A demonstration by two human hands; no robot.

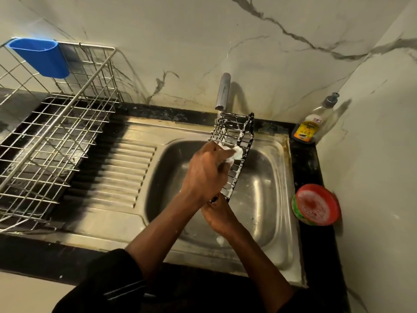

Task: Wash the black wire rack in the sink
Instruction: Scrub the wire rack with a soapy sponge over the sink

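The black wire rack (239, 136), streaked with white foam, is held tilted over the steel sink (266, 199), its far end just under the tap (223, 91). My left hand (203, 175) lies across the rack's middle and pinches a white foamy scrubber (237, 152) against the wires. Lower down, my right hand (217, 214) grips the rack's near end; its fingers are partly hidden under my left wrist.
A large steel dish basket (56, 136) with a blue cup (40, 57) stands on the counter at left, beside the sink's ribbed drainboard (126, 168). At right, a soap pump bottle (310, 125) sits in the corner, with a red-lidded round tub (317, 204) nearer me.
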